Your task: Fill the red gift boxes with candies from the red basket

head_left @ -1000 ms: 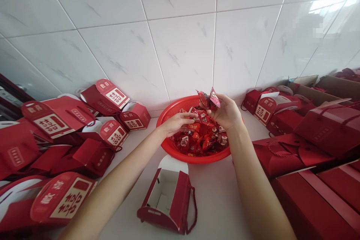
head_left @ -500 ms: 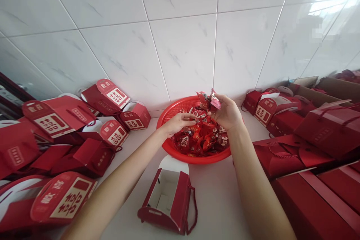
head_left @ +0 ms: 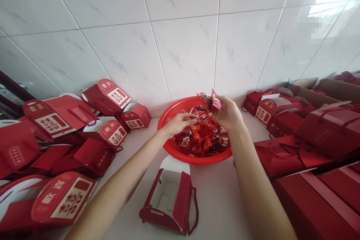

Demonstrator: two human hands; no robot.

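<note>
A red plastic basket [head_left: 168, 152] stands against the tiled wall, filled with red wrapped candies [head_left: 202, 138]. Over its right side, my right hand [head_left: 228, 114] is closed on wrapped candies [head_left: 206, 101], whose pink and red wrapper ends stick up past the fingers. My left hand [head_left: 178, 124] reaches over the basket's left part, thumb and fingers pinched at a small wrapper on top of the pile. In front of the basket, a dark red gift box [head_left: 180, 198] with a rope handle lies open, its white inside facing up and nothing visible in it.
Several red gift boxes [head_left: 60, 114] with printed labels are piled at the left. More red boxes [head_left: 306, 195] crowd the right side, with open brown cartons [head_left: 312, 95] behind them. The white tiled wall [head_left: 185, 52] rises directly behind the basket.
Both hands keep nearly the same places and grips. The whole view has shifted very slightly; the basket and boxes stand where they were.
</note>
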